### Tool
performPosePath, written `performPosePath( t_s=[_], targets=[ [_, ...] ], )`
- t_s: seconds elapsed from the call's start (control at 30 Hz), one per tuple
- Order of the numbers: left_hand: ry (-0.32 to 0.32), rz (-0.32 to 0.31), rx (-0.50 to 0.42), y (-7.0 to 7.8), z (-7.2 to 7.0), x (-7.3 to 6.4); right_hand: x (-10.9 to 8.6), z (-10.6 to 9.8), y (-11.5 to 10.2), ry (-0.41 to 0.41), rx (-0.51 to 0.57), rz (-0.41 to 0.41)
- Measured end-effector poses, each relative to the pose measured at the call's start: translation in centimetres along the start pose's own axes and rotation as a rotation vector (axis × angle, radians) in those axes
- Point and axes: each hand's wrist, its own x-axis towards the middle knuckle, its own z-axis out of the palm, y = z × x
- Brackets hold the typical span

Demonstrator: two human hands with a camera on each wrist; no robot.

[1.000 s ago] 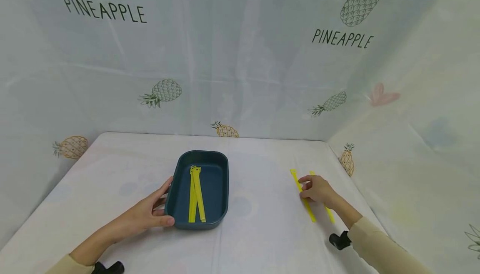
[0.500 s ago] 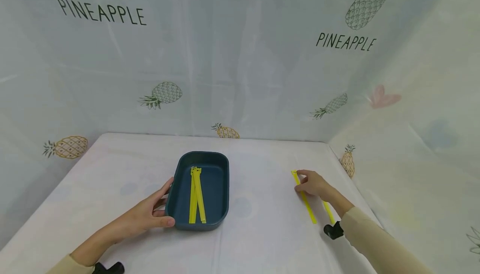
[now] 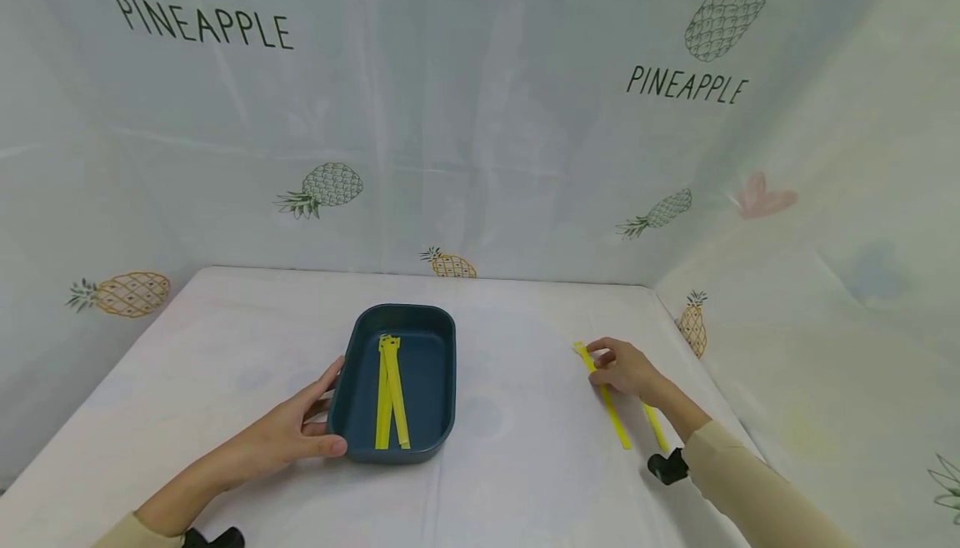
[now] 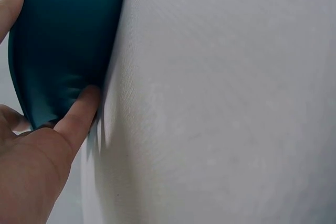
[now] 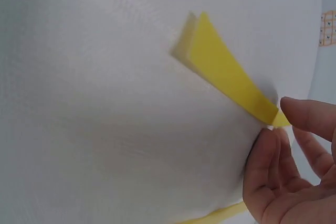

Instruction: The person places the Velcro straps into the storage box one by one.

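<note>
A dark teal rectangular tray sits left of the middle in the head view, with two yellow straps lying inside it, crossed near their slotted ends. My left hand rests against its left outer wall, fingers spread and thumb by the near corner; the left wrist view has these fingers along the tray's outside. At the right, my right hand pinches a yellow strap close to its wide end. In the right wrist view this strap is bent by the fingertips, its other end lifted slightly.
Just right of that strap, partly under the right forearm, lies another yellow strap. A white cloth covers the table, and a pineapple-print curtain hangs behind and at the sides. Black wrist mounts are on both arms.
The right hand has moved left from between the two straps to the left one's upper end. That end has shifted slightly left. The left hand and tray have stayed put.
</note>
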Motion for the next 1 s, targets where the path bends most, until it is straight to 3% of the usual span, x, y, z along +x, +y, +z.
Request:
performPosePath(
  t_s=[0.17,0.5,0.8,1.0],
  targets=[
    [0.005,0.002,0.002,-0.2,0.7,-0.7,-0.1,-0.2,0.4,-0.017,0.018,-0.055],
    [0.011,0.008,-0.014,-0.2,2.3,-1.7,-1.5,-0.2,0.9,-0.015,-0.025,-0.075],
    [0.0,0.024,-0.01,-0.2,1.6,-1.3,-2.4,-0.2,1.0,-0.016,-0.023,-0.106],
    [0.0,0.015,-0.009,0.1,1.3,-1.2,-2.6,-0.3,1.0,0.001,0.068,-0.126]
  ],
)
